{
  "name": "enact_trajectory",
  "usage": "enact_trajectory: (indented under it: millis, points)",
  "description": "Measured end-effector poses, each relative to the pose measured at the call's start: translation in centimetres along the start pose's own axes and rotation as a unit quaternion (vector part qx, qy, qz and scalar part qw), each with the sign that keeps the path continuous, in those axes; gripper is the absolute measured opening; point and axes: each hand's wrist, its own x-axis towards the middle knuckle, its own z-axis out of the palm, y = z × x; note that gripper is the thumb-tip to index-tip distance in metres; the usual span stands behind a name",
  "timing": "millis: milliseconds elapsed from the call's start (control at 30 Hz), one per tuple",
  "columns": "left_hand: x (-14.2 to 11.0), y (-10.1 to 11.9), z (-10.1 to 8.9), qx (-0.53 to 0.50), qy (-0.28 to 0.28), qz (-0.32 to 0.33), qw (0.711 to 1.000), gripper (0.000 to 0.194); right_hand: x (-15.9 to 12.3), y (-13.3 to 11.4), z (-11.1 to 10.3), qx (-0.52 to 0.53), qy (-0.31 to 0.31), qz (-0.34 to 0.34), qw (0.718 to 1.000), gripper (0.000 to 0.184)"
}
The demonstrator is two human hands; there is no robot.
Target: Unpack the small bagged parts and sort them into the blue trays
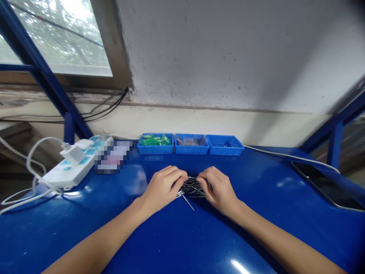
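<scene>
In the head view, a heap of thin metal pins (191, 187) is seen on the blue table (256, 213), well in front of the row of three blue trays (190, 145). The heap is flanked by the left hand (162, 187) and right hand (218, 188), fingers curled and touching it. Whether pins are pinched cannot be told.

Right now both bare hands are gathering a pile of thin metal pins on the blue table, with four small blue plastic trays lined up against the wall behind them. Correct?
Not quite: the head view shows three small blue plastic trays, not four. The rest holds: the left hand and right hand close around the pile of thin metal pins on the blue table.
</scene>
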Motion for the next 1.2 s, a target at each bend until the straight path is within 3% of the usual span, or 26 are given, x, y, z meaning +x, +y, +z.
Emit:
enact_trajectory:
  millis: [133,267,333,400,433,500,600,667,767,900,1000,1200]
  points:
    - [0.2,-0.1,-0.7,0.002,-0.039,-0.010,0.999,0.024,0.0,-0.2,-0.3,-0.027,0.014,-0.063,0.998,0.007]
    - [0.4,-1.0,-2.4,0.034,-0.159,-0.006,0.987,0.025,1.0,1.1,-3.0,-0.069,0.139,-0.131,0.979,0.006]
    - [0.2,-1.9,-3.3,0.058,-0.210,-0.021,0.976,0.027,1.8,3.1,-4.9,-0.138,0.229,-0.114,0.957,0.003]
    - [-0.1,-3.0,-3.9,0.074,-0.245,-0.037,0.966,0.028,2.3,5.7,-6.3,-0.246,0.269,-0.028,0.931,0.011]
    - [-0.3,-3.6,-4.0,0.076,-0.255,-0.044,0.963,0.027,2.3,7.1,-6.6,-0.288,0.243,0.036,0.925,0.015]
    - [-0.5,-4.4,-4.0,0.075,-0.259,-0.058,0.961,0.020,1.8,9.3,-6.4,-0.317,0.116,0.145,0.930,0.024]
    - [-0.4,-4.6,-3.5,0.092,-0.230,-0.064,0.967,0.013,0.4,10.0,-4.9,-0.278,-0.009,0.206,0.938,0.031]
    - [-0.2,-3.9,-3.0,0.100,-0.191,-0.052,0.975,0.014,-0.1,8.4,-3.8,-0.206,-0.027,0.189,0.960,0.029]
    - [0.0,-1.9,-2.1,0.057,-0.130,-0.038,0.989,0.013,0.2,4.5,-2.8,-0.073,-0.051,0.105,0.991,0.026]
    - [-0.2,0.9,-0.9,-0.035,-0.101,-0.032,0.994,0.009,0.7,0.5,-1.9,0.020,-0.131,-0.036,0.991,0.023]
    - [-0.6,1.8,-0.5,-0.090,-0.105,-0.055,0.989,0.009,0.5,-0.3,-1.6,0.040,-0.146,-0.070,0.986,0.022]
    - [-1.0,1.7,0.1,-0.128,-0.088,-0.106,0.982,0.007,0.4,-0.5,-1.6,0.040,-0.155,-0.096,0.982,0.014]
